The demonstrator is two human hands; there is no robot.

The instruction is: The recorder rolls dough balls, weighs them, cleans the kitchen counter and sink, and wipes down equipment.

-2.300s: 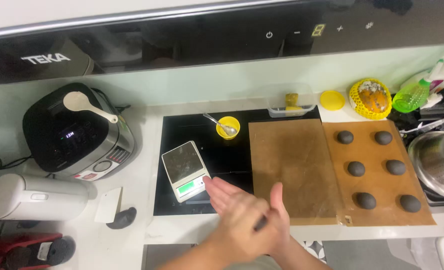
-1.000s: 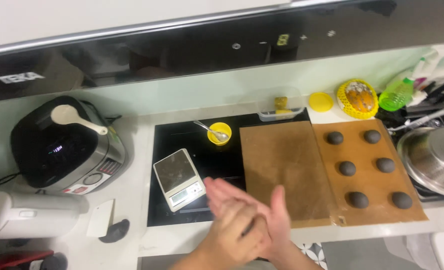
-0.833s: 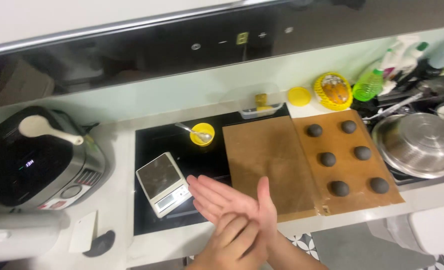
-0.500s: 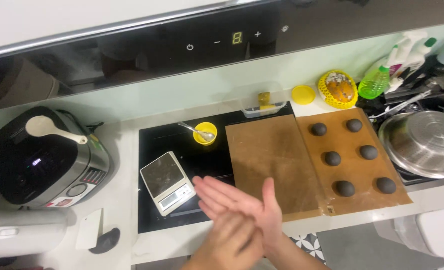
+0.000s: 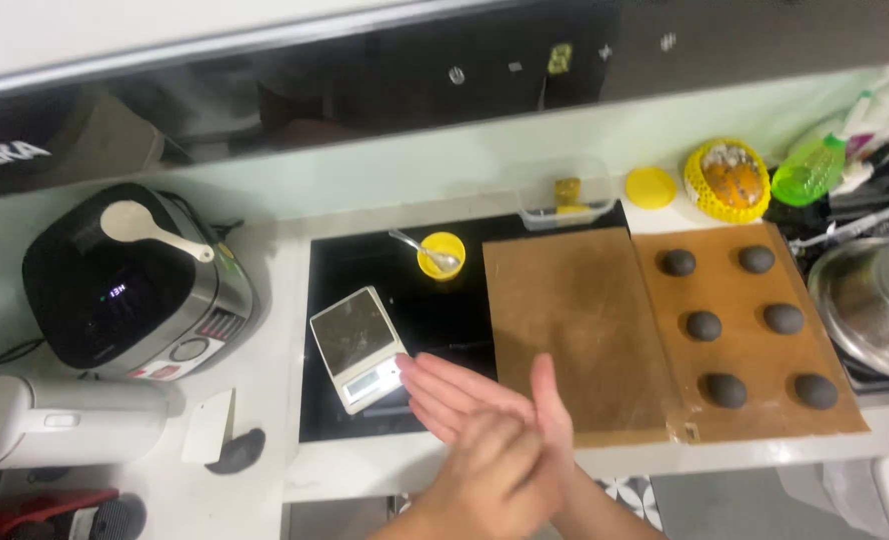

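My left hand (image 5: 490,475) lies palm down on my right hand (image 5: 465,395), whose flat fingers point up-left over the front edge of the black hob (image 5: 365,270). The palms are pressed together, and anything between them is hidden. Just left of the fingertips sits a small white kitchen scale (image 5: 355,345). To the right lies a brown board (image 5: 575,320), its near half bare. Several dark round dough balls (image 5: 705,325) sit in two rows on its far right half.
A yellow bowl with a spoon (image 5: 441,255) stands at the back of the hob, a clear container (image 5: 565,200) behind it. A black rice cooker (image 5: 130,285) and white cylinder (image 5: 65,420) are at left. A steel pot (image 5: 875,300) is at right.
My hands have stayed pressed together and shifted slightly against each other. The view has swung a little from side to side; nothing on the counter has moved.
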